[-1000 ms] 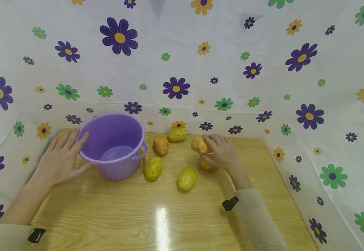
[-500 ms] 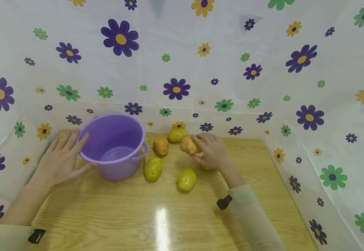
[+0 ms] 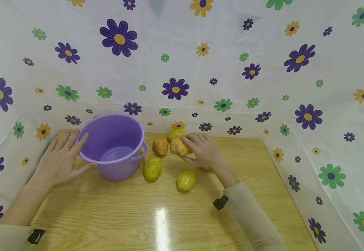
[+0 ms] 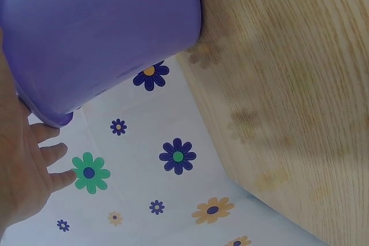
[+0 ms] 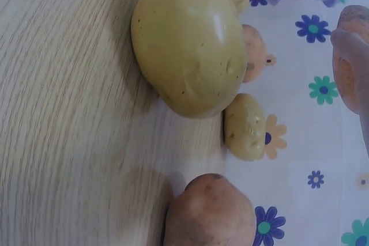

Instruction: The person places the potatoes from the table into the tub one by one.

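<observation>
My left hand lies along the left rim of a purple bucket; its fingers are extended and the thumb is spread toward the front rim. In the left wrist view, fingertips show beside the bucket wall. My right hand grips a brown potato above the table, lifted clear in the right wrist view. Right of the bucket lie another brown potato and a yellow-green potato. A second yellow-green potato sits nearer me, and a third is at the back.
One more brown potato rests on the table in the right wrist view, hidden by my hand in the head view. A flower-print sheet encloses the wooden table at the back and sides. The bucket has a side handle.
My right hand has carried the brown potato leftward, toward the bucket, and now covers the brown potato below it. The left hand and bucket have stayed put.
</observation>
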### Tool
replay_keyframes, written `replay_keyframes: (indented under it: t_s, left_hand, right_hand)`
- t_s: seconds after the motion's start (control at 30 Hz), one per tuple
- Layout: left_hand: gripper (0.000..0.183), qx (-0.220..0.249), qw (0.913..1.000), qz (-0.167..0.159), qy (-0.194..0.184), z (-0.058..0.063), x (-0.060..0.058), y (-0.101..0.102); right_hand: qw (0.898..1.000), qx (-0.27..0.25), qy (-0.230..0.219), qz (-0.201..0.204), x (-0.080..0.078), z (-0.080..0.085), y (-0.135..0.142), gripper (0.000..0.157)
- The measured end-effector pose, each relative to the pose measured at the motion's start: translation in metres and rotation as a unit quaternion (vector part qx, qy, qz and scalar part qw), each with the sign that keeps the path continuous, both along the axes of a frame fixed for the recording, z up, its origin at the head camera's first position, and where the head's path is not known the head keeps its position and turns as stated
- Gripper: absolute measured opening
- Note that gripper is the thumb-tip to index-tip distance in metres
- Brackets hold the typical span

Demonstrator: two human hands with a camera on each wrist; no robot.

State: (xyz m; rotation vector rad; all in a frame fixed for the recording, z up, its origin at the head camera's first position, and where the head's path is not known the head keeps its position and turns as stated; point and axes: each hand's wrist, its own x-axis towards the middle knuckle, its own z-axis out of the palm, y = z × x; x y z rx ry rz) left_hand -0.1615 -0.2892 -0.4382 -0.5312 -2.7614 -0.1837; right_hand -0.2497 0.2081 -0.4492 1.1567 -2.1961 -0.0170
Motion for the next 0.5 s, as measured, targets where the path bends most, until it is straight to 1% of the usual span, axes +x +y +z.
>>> replay_keyframes:
  t_s: [0.17,0.27,0.5]
  left_hand:
    - [0.105,0.0,1.0,0.001,0.0,-0.001,0.0,-0.001]
    - [0.105,-0.002,1.0,0.001,-0.002,-0.001,-0.001,-0.001]
    - [0.105,-0.001,1.0,0.001,-0.002,-0.002,-0.001,-0.001]
  right_hand:
    - [1.0,-0.011,0.008,0.004,0.004,0.006,-0.008,0.079]
    - [1.0,-0.015,0.02,0.008,0.006,0.011,-0.013,0.079]
    - [0.999,-0.024,0.04,0.028,0.008,0.022,-0.029,0.078]
